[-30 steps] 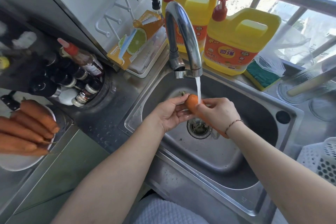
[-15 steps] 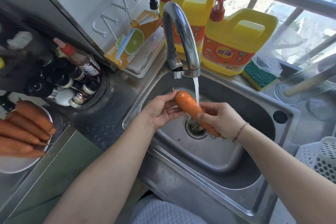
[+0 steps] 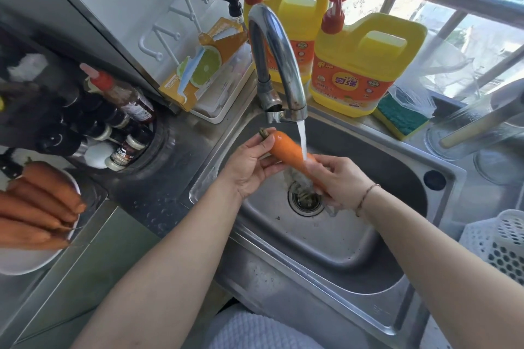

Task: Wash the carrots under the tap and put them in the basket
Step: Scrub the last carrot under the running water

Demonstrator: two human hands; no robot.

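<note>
Over the steel sink, both the left hand and the right hand grip one orange carrot under running water; unwashed carrots wait at nine o'clock, and the white perforated basket at four o'clock shows none.

orange carrot, 2 yellow jugs with red pumps, white perforated basket, green sponge

sink basin: open below hands | tap arches overhead | detergent jugs crowd rear ledge
</note>
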